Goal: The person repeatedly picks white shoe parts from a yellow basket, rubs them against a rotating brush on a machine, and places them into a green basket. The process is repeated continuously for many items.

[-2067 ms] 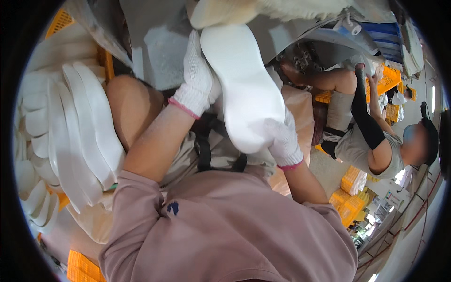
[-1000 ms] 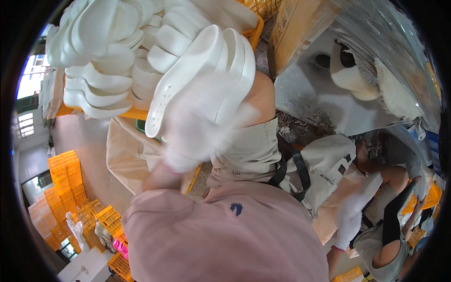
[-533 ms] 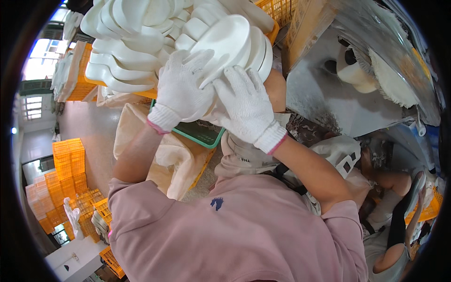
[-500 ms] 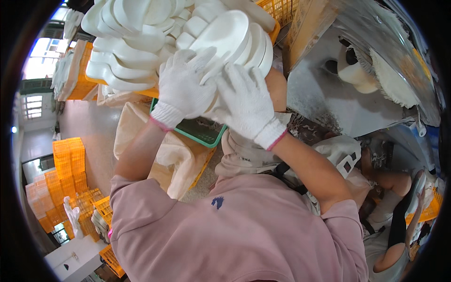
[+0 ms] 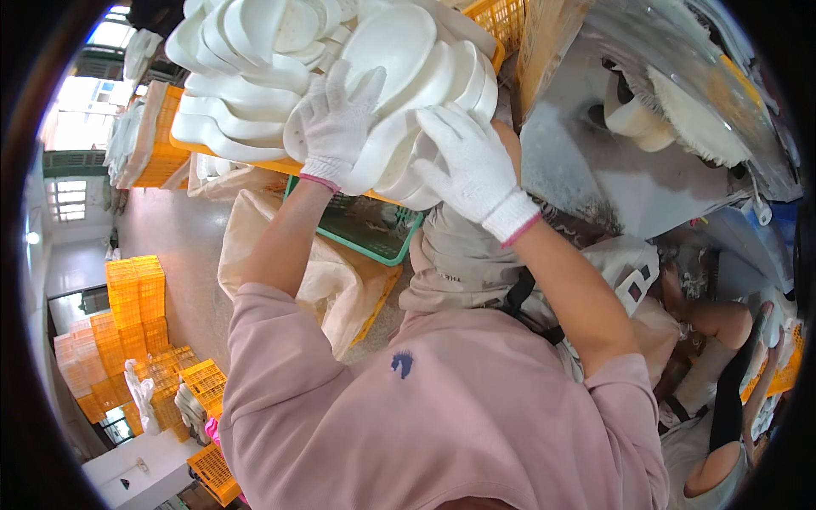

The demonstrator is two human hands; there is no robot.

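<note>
Resting heaped in an orange crate (image 5: 279, 165), white shoe soles (image 5: 387, 51) are overlaid by the left hand (image 5: 336, 119), fingers spread; the right hand (image 5: 476, 166) is held beside, fingers extended, unclenched. The hands, close together a moment earlier, have been parted, so more soles are uncovered and, seemingly, none is carried.

Soles (image 5: 387, 51): packed close across the upper middle of the frame, blocking the way past the left hand (image 5: 340, 123).
Gap: soles fill it between the left hand and the right hand (image 5: 467, 166).
Basket (image 5: 387, 258): open mouth below the soles near frame centre, reachable between the forearms; the left forearm (image 5: 289, 234) crosses its left end.
Grey panel (image 5: 574, 157): walls off the upper right, beyond the right hand.
Floor (image 5: 187, 272): room to pass at left, between cloth (image 5: 251, 246) and crates (image 5: 136, 293).
Co-worker (image 5: 718, 463): body bars the lower right.
</note>
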